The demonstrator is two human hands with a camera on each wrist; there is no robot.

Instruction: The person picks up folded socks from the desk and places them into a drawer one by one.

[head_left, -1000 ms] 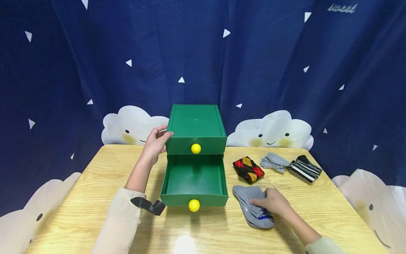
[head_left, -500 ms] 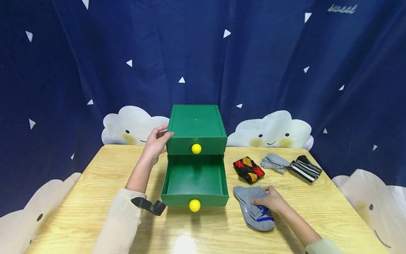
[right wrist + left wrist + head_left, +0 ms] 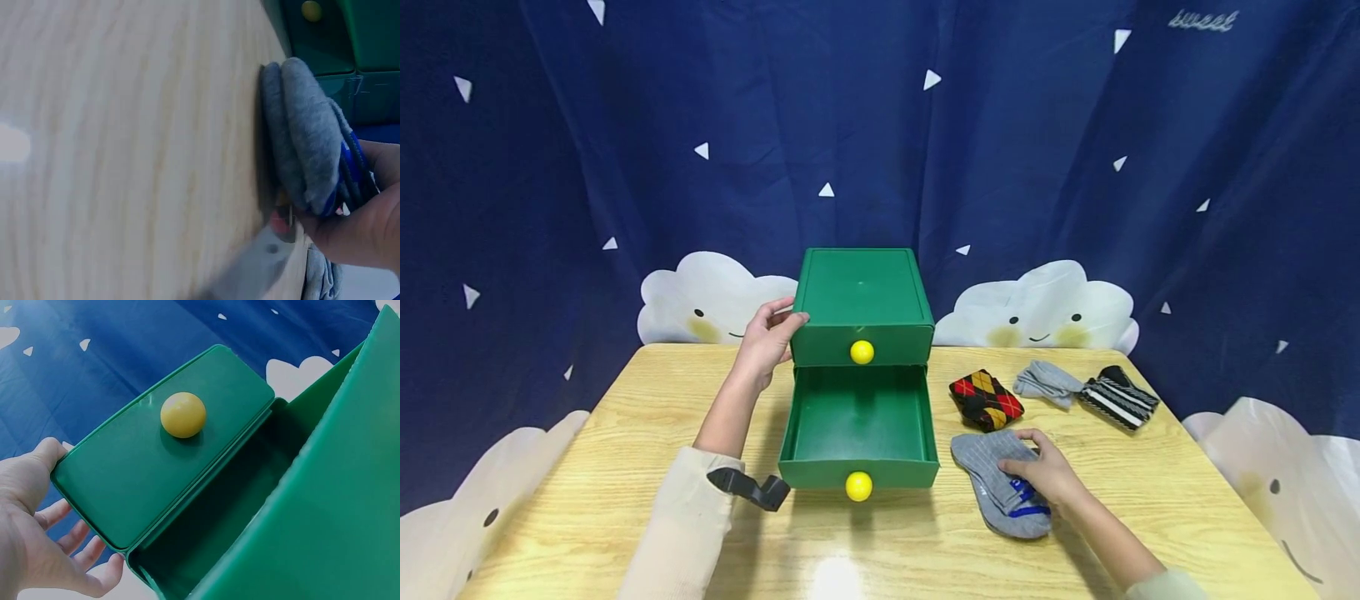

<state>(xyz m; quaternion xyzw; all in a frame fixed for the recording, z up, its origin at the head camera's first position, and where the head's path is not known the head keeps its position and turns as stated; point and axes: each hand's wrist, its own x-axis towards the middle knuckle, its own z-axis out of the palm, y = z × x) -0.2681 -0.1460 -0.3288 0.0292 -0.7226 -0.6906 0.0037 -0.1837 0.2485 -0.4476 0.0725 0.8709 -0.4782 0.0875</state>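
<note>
The socks (image 3: 988, 458), just left of the right hand (image 3: 1051, 473), are pinched by its fingers (image 3: 1021, 471), long axis slanting nearward; farther left, the cabinet (image 3: 863, 290) is gripped by the left hand (image 3: 770, 337).

White lettering (image 3: 1202, 22), apparently "sweet", stands on the blue curtain (image 3: 850, 108), above and right of the green drawer unit (image 3: 859, 312).

The green drawer box (image 3: 861, 287) looked to me like smooth plastic with a soft sheen, its yellow knobs (image 3: 862, 352) glossier. The tabletop (image 3: 632, 425) was grained wood, shiny with glare; the grey socks (image 3: 988, 462), matt knit; the curtain (image 3: 760, 167), creased cloth.
</note>
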